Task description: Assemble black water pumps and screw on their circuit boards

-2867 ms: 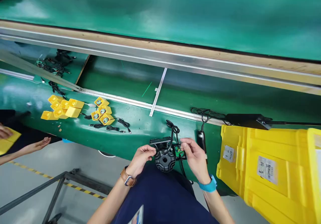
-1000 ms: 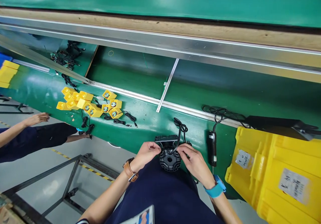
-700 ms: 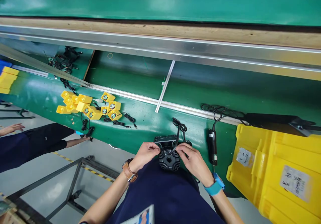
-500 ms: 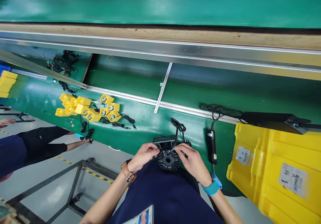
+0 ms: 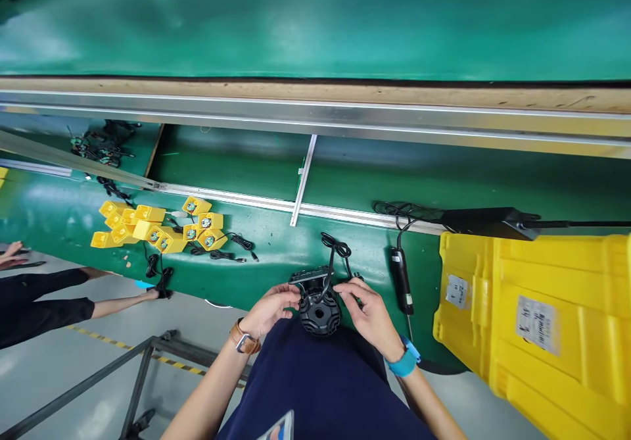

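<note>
A round black finned housing rests at the near edge of the green bench, against my lap. My left hand grips its left side with curled fingers. On the right, my right hand pinches at the housing where a black cable runs up and coils on the bench. A flat black piece sits just behind the housing. What lies under my right fingers is hidden.
A black electric screwdriver lies right of my hands. A yellow crate stands at the right. Several yellow blocks with cables lie at the left. A co-worker's arm reaches toward the bench edge there. A metal rail crosses the bench.
A green circuit board that my right hand held beside the housing 2.9 s ago is no longer visible; both hands now close on the housing. The co-worker's arms at the left have shifted.
</note>
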Demonstrator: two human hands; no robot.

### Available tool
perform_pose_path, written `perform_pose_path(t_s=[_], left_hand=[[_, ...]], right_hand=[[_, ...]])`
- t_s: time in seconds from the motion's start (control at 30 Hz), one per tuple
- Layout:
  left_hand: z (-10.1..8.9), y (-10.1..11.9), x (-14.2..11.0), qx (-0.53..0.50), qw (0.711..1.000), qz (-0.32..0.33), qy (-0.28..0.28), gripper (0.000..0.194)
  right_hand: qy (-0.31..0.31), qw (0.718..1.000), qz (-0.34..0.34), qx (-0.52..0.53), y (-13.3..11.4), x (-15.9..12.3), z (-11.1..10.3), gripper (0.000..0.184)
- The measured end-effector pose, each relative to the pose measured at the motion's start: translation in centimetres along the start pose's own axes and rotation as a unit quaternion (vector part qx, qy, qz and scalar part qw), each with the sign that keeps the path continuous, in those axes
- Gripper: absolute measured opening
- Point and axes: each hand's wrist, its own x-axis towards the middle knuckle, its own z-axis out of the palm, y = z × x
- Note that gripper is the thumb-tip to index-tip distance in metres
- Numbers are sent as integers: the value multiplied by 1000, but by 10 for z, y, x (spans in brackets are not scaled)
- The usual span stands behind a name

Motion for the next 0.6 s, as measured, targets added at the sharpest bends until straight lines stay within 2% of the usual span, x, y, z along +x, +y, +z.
perform_pose_path(t_s=[0.2, 0.3, 0.4, 0.5, 0.6], left_hand=[[4, -4, -9, 14, 998, 49, 25, 37], [11, -14, -16, 45, 992, 102, 54, 37], [20, -32, -17, 90, 978, 166, 86, 57], [30, -49, -12, 144, 965, 188, 113, 82], [33, -54, -6, 180, 956, 198, 117, 82]], right_hand=[[-4, 997, 64, 31, 7, -2, 1, 31], [-13, 996, 75, 48, 4, -2, 0, 30], [-20, 997, 67, 44, -3, -1, 0, 26], [-26, 997, 62, 43, -7, 1, 3, 23], [-25, 997, 56, 39, -3, 3, 5, 23]])
